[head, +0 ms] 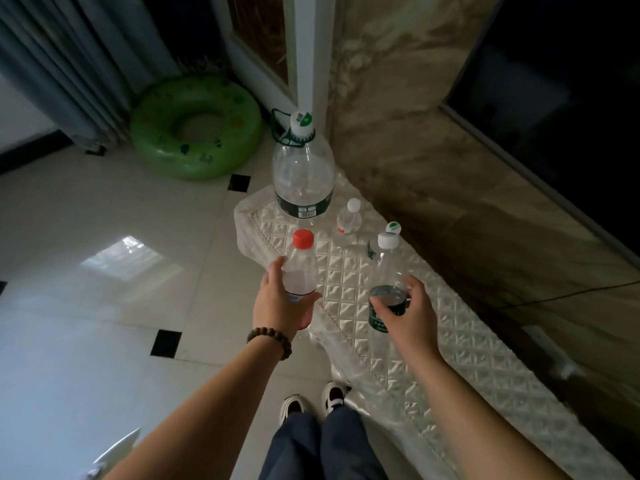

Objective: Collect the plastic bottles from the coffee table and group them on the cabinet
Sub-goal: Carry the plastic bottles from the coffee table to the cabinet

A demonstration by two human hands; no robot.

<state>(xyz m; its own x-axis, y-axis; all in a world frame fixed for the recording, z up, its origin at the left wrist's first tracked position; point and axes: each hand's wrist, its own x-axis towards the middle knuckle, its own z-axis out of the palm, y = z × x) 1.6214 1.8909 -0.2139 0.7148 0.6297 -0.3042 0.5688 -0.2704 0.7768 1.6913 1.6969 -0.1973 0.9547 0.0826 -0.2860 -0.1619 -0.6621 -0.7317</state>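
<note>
My left hand [277,303] grips a clear bottle with a red cap [302,268], held upright over the near left edge of the cabinet top [450,341], which is covered by a quilted clear sheet. My right hand [405,313] holds a clear bottle with a white cap and dark green label [388,271] above the cover. Further back on the cabinet stand a large jug with a green handle [303,174], a small white-capped bottle [349,218] and a green-and-white-capped bottle [375,245] partly hidden behind the one in my right hand.
A green inflatable swim ring [195,129] lies on the tiled floor [104,271] by a grey curtain [62,64]. A marble wall [433,133] runs along the cabinet's far side, with a dark screen [571,98] at right. My shoes [311,400] stand against the cabinet front.
</note>
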